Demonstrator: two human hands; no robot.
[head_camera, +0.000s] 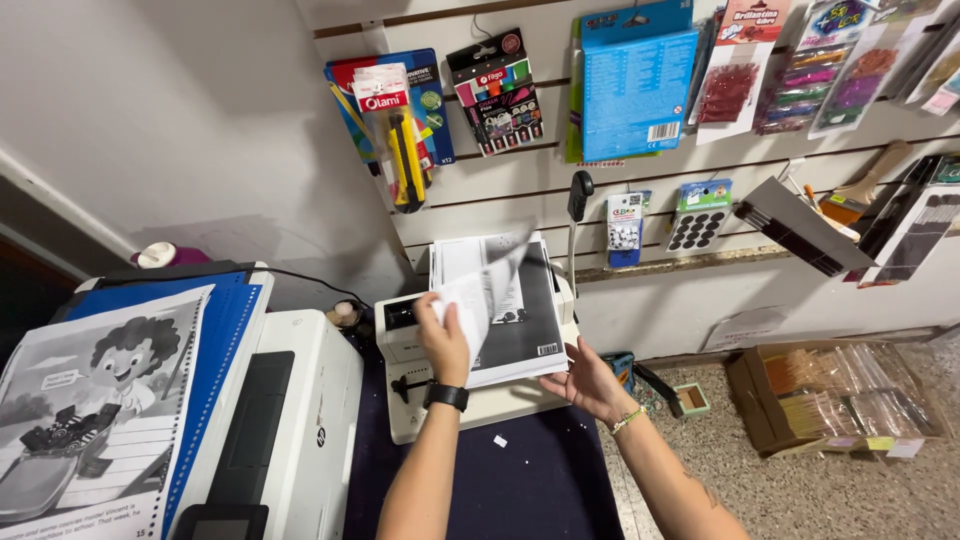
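A stack of printed black-and-white pages (520, 320) lies on a white comb binding machine (440, 405) with a black-knobbed lever (578, 195). My left hand (443, 340), a black watch on its wrist, lifts several top sheets (480, 295) up from the stack's left side. My right hand (592, 380), with a green bracelet, rests fingers apart at the stack's lower right corner, holding it down.
A white printer (290, 420) stands to the left with a blue cover and a cartoon printout (95, 400) on top. The machine sits on a dark blue tabletop (520, 490). Slat wall above holds hanging stationery packs (635, 85). A cardboard box (835, 400) sits on the floor, right.
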